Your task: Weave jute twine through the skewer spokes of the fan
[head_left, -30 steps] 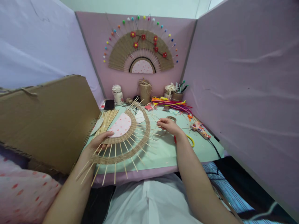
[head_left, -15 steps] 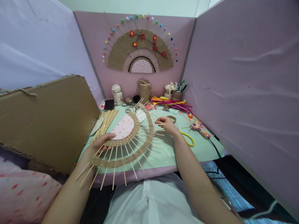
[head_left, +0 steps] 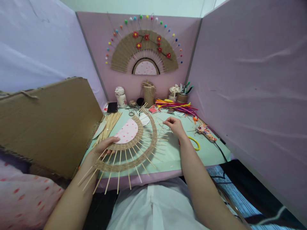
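My left hand grips a half-round fan frame by its lower left part, thumb on top and fingers beneath. The frame has thin sticks fanning out, two woven bands of tan twine, and a white half-circle with pink dots at its centre. The frame is tilted, its sticks pointing towards me and to the right. Just off the right end of the sticks, my right hand is closed in a pinch on what looks like a thin strand of twine, faint against the table. Scissors with a yellow handle lie partly behind my right wrist.
A bundle of sticks lies left, near a phone and a white bottle. Pipe cleaners lie at the back right, with a glue gun closer. A finished fan hangs behind. Cardboard stands left.
My right hand has moved slightly right and up, away from the stick ends, uncovering more of the thin strand. The fan frame in my left hand has barely shifted.
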`<state>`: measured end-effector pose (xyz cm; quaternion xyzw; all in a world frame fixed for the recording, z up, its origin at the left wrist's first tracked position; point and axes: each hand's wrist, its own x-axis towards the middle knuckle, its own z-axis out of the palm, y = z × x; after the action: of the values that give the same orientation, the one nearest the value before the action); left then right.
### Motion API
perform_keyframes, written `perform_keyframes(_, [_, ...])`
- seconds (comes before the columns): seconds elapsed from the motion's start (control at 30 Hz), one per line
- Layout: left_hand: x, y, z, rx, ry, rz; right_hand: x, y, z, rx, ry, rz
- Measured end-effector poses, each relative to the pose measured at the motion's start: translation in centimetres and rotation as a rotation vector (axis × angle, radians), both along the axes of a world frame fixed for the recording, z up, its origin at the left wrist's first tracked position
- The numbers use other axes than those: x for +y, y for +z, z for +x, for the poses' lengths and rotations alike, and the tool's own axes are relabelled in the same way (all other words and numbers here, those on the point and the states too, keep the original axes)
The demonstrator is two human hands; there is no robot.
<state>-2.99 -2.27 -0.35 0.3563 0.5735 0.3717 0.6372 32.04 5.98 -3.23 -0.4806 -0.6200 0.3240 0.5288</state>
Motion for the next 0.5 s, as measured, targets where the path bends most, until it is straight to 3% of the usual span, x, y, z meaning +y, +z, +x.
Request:
perform_keyframes(0.27, [-0.8,0.4,0.5,-0.004,0.027,0.012,-0.4,0.1,0.9,0.086,0.189,-0.185])
perform_keyframes(0.5, [-1.7,1.1,1.4,-0.031,0.002,-0.007,-1.1,0.4,1.8,0.359,0.46,-0.423])
